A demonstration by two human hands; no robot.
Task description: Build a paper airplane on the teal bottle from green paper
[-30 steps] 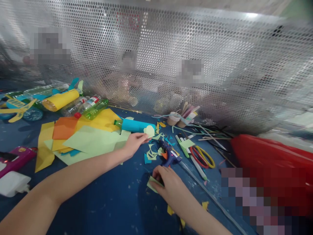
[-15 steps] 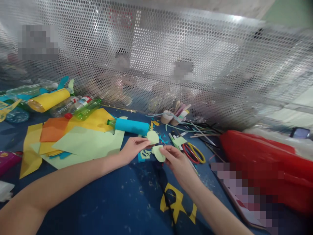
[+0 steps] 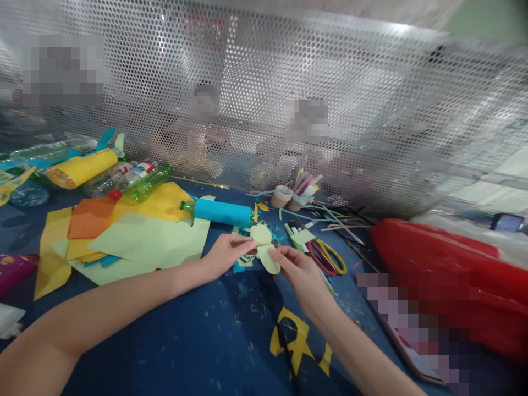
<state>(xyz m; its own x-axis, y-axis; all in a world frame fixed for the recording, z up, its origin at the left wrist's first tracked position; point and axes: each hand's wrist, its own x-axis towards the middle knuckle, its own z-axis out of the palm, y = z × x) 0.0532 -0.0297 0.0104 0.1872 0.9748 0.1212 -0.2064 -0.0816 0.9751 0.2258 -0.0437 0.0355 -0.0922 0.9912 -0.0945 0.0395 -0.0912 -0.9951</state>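
Observation:
My left hand (image 3: 231,250) pinches a rounded pale green paper cutout (image 3: 261,233) between thumb and fingers. In my right hand (image 3: 295,267) is a second pale green paper cutout (image 3: 269,260), gripped at its right edge. The two cutouts meet or overlap at their near edges; I cannot tell whether they are joined. Just behind them lies a green bottle wrapped in blue paper (image 3: 223,211). Green and blue paper scraps lie partly hidden under my fingers.
Coloured paper sheets (image 3: 152,239) and several bottles (image 3: 148,184) lie left. Scissors (image 3: 330,257), markers and a stick-filled cup (image 3: 281,196) stand right, near a red bag (image 3: 445,264). Yellow scraps (image 3: 299,341) lie in front. A perforated metal screen (image 3: 256,93) closes the back.
My left hand has lowered its cutout slightly and moved it right. The two paper cutouts, apart before, now come together at their edges. My right hand has barely moved.

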